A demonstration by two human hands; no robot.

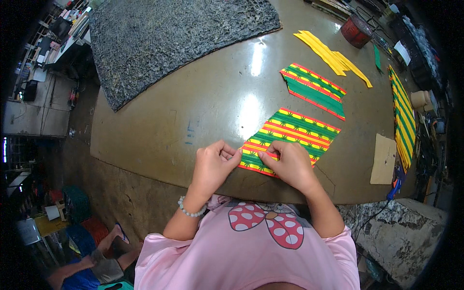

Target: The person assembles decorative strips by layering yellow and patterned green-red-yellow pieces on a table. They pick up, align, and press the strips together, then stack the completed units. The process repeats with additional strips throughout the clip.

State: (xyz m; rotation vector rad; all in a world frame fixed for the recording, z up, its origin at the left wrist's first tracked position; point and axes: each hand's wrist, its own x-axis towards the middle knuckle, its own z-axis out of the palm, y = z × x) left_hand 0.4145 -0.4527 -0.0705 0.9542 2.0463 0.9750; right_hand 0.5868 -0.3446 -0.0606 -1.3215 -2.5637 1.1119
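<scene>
- Head view shows a striped piece of thin sheet material, green, yellow and red, lying flat near the front edge of a brown worktable; it is cut as a slanted 4-sided shape.
- Left hand is closed in a pinch at the piece's near left corner, fingers curled, thumb and forefinger meeting on the edge.
- Right hand rests on the same end of the piece, fingers bent and pressing down on the stripes, its fingertips just beside those of the left hand.
- A beaded bracelet circles the left wrist; a pink shirt with a red dotted bow fills the lower edge.
- Farther back lies a second striped piece, smaller, with a notched outline, apart from the first.
- Beyond it sit yellow strips, long and narrow, overlapping one another.
- A long striped strip runs along the right side of the table, and a tan card sheet lies near it at the table's right edge.
- A red round tin stands at the far right.
- A large grey mat, rough and mottled, covers the far left of the table, well apart from both hands.
- Nothing lies between the hands and the piece; the tabletop is smooth and shiny, with bright glare spots.
- Below left, another person's legs show on the floor.
</scene>
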